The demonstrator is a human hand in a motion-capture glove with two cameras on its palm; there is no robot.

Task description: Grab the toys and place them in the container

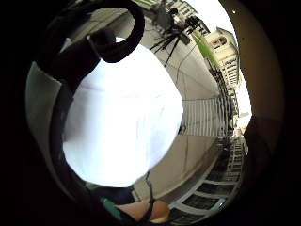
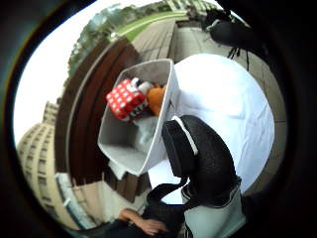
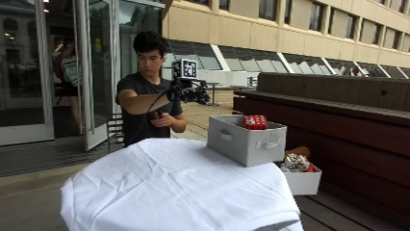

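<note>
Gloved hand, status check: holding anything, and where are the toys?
Gloved right hand raised above the table, nothing seen in it. Red dotted toy and orange toy already in the grey container. Nothing in the way.

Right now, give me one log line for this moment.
hand: raised above table, holding nothing | container: on table's far edge, red toy and orange toy inside | tablecloth: no toys showing

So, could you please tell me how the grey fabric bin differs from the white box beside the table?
The grey fabric bin stands on the white-clothed table; the white box sits lower, beside it. The bin is larger, with handles; no handles show on the box. Both are open-topped and hold toys.
</note>
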